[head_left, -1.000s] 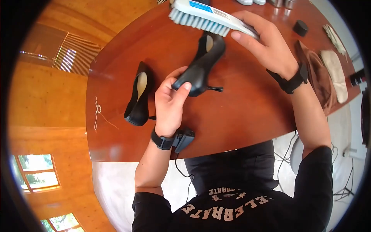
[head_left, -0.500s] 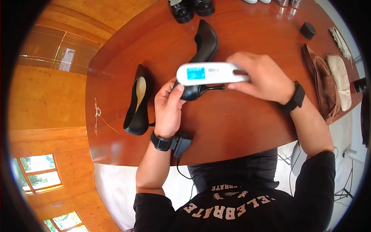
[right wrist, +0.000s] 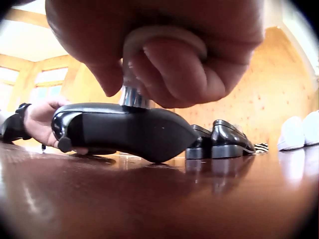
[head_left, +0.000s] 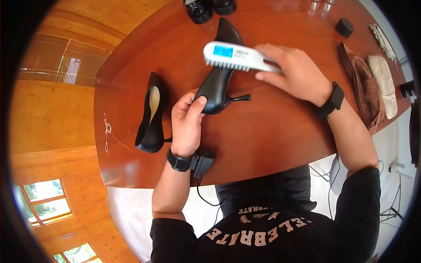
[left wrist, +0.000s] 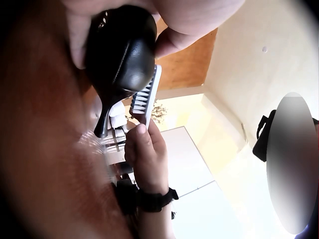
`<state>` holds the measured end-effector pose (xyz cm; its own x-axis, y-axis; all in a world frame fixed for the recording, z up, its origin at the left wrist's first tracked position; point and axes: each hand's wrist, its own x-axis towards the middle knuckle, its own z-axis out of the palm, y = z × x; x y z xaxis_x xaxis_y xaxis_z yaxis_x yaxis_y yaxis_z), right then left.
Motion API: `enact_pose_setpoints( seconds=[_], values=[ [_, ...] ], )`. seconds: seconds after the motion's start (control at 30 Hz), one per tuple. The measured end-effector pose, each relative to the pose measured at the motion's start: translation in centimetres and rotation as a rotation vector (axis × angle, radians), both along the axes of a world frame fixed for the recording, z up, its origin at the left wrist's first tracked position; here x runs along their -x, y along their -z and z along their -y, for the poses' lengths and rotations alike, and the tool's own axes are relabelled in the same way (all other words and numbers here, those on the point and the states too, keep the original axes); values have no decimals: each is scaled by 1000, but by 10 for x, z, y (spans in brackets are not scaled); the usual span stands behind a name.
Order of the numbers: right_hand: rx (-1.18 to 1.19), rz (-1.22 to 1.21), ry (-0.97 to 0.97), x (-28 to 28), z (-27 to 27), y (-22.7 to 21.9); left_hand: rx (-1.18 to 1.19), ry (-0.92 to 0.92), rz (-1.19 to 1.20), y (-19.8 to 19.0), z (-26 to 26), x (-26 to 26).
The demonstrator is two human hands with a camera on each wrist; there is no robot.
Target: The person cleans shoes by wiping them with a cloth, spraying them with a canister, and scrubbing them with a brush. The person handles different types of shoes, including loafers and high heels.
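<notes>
My left hand (head_left: 187, 120) grips a black high-heeled shoe (head_left: 215, 90) by its heel end, thumb on the outer side. The shoe lies tilted on its side, toe pointing away, its thin heel sticking out to the right. In my right hand (head_left: 298, 72) is a white scrubbing brush (head_left: 228, 55) with a blue label, held by its handle. Its bristles meet the shoe's upper side in the right wrist view, where the dark sole (right wrist: 124, 130) also shows. The matching black heeled shoe (head_left: 151, 118) stands to the left of my left hand.
Black chunky shoes (head_left: 199, 11) stand at the table's far side. A small black cylinder (head_left: 344, 27), a brown cloth bag (head_left: 362, 90) and a cream pad (head_left: 382, 85) lie on the right. Near the left edge lies a thin tied string (head_left: 107, 129).
The brush has come down from above the toe onto the shoe, over its heel half, then shifted toward the toe. My left hand keeps its grip, with the shoe tipped more onto its side.
</notes>
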<state>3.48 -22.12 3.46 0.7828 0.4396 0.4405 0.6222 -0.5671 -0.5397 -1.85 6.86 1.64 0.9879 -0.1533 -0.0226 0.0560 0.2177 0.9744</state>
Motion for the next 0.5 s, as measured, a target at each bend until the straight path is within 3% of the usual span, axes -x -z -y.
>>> enact_pose_setpoints(
  seconds=[0.17, 0.27, 0.37, 0.5],
  values=[
    [40, -59, -149, 16, -8, -17, 71, -75, 24, -9, 6, 3],
    [2, 107, -19, 1, -2, -1, 87, -24, 34, -6, 1, 2],
    [104, -98, 223, -5, 9, -9, 80, 22, 16, 1, -9, -1],
    [17, 66, 75, 0, 3, -3, 87, 4, -2, 0, -7, 1]
  ],
)
